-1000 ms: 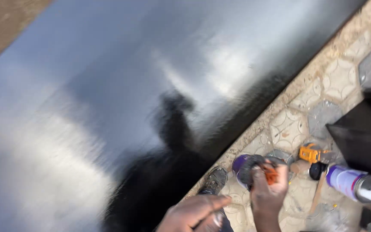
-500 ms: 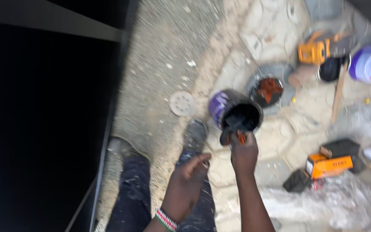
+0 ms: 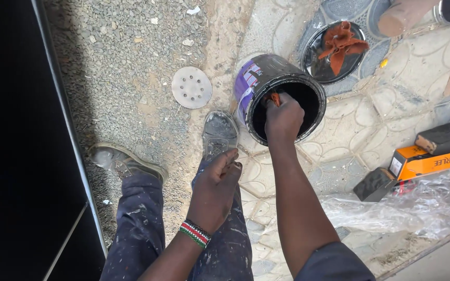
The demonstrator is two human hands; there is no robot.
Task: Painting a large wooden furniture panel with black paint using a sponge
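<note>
We see the black paint can, open and purple-labelled, standing on the patterned paving just beside our right shoe, and our right hand reaches into its mouth with the fingers closed on something orange that we cannot make out. Our left hand hangs loosely curled over the right knee, holding nothing. Behind the can lies its lid with a rust-red rag on it, a round sanding disc on the gravel to the left.

Patterned paving ground carries an open purple-labelled paint tin; its round metal lid lies just beyond, 1 perforated grey sanding disc on gravel left of it, orange box and crumpled clear plastic to its right.
</note>
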